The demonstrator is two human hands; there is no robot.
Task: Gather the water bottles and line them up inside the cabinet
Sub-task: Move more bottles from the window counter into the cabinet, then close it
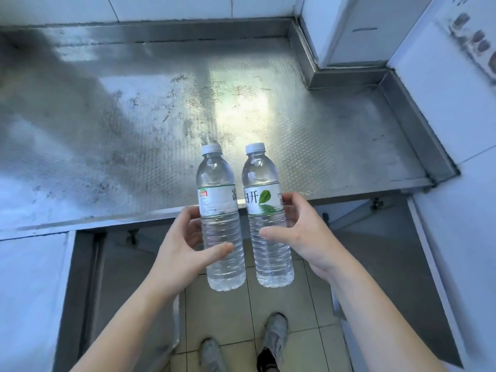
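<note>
Left hand: wrapped around the left bottle, thumb across the front, fingers behind.
Right hand: wrapped around the right bottle, thumb on the front, fingers at the label.
Bottles: both clear, white caps up, leaning a little away from the person. They are side by side with a thin gap between them, held in the air over the front edge of the metal counter.
Counter: bare and scuffed. A raised lip runs along the back and the right side.
Cabinet: under the counter, open at the front.
Floor: tiles, with two shoes right below the bottles.
</note>
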